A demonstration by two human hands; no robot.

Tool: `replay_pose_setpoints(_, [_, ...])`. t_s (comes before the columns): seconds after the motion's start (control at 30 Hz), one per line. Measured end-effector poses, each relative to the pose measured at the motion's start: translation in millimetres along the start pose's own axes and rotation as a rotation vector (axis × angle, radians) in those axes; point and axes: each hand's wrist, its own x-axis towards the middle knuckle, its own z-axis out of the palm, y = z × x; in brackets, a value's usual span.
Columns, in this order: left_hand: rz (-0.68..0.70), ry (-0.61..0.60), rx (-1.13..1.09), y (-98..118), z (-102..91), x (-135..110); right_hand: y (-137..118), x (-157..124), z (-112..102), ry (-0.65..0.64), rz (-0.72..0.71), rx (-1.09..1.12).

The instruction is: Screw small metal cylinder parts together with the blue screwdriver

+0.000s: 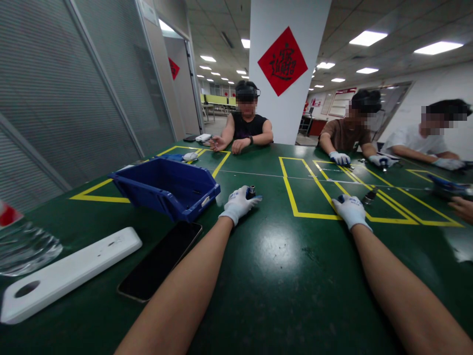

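Both my hands wear white gloves and rest on a green table [273, 276]. My left hand [238, 202] is closed around a small dark cylindrical metal part [251, 191], which stands just right of a blue plastic bin [166, 187]. Farther right, my right hand [349, 209] is closed on a dark tool [369, 196] whose tip points away from me, over a yellow-taped rectangle [306, 190].
A black phone [160, 261] and a white flat holder [66, 273] lie near my left arm, with a plastic water bottle [22, 246] at the far left. Three people sit across the table. Another person's hand [461, 207] is at the right edge.
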Motion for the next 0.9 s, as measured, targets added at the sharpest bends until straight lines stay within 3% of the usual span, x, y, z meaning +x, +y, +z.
replay_pose_setpoints(0.2, [0.064,0.019,-0.191,0,0.6,-1,0,-3,0,0.024,-0.029,0.018])
replay_pose_setpoints(0.33, [0.074,0.058,-0.566,11,1.3,-3,-9,-10,-1,0.083,-0.119,0.038])
replay_pose_setpoints(0.43, [0.043,0.2,-0.79,22,-4.5,-1,-32,-28,-1,0.169,-0.263,0.096])
replay_pose_setpoints(0.53, [0.051,0.38,-0.842,22,-12.0,5,-72,-62,0,0.227,-0.475,0.19])
replay_pose_setpoints(0.6, [0.036,0.42,-0.797,13,-14.1,8,-106,-90,2,0.213,-0.657,0.255])
replay_pose_setpoints(0.7, [-0.071,0.372,-0.544,-6,-12.4,10,-159,-131,6,0.189,-0.847,0.44])
replay_pose_setpoints(0.8, [-0.131,0.284,-0.257,-19,-9.4,8,-202,-161,7,0.18,-0.884,0.675])
replay_pose_setpoints(0.9, [-0.099,0.215,-0.092,-19,-8.2,6,-226,-175,3,0.189,-0.836,0.811])
